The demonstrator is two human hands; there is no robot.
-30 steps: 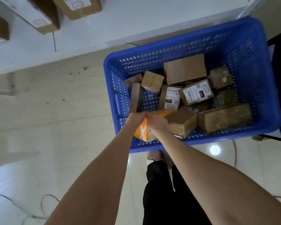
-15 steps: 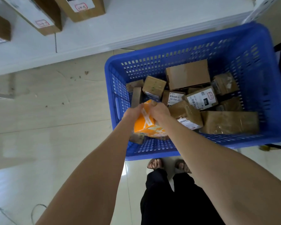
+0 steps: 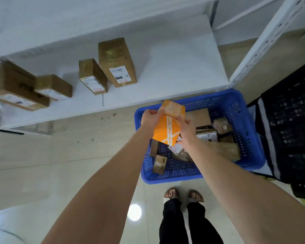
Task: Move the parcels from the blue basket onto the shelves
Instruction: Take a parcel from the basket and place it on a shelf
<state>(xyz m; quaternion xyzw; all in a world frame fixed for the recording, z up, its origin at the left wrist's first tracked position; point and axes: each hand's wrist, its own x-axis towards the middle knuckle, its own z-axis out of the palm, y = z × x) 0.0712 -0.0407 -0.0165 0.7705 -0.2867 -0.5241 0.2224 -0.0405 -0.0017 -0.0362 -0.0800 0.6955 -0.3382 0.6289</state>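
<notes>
left hand (image 3: 149, 118): fingers curled round the upper left edge of an orange cardboard parcel crossed with white tape (image 3: 167, 128); right hand (image 3: 186, 128): fingers and thumb gripping the parcel's right side, so it hangs tilted in the air above the left end of the blue perforated plastic basket (image 3: 174, 179). basket: on pale floor tiles, holding several brown cardboard parcels (image 3: 200, 118), some with white labels. beyond: white shelf board (image 3: 165, 67) bearing four brown labelled cardboard boxes (image 3: 117, 62), well apart from the orange parcel; black slatted crate (image 3: 289, 120) just right of the basket.
</notes>
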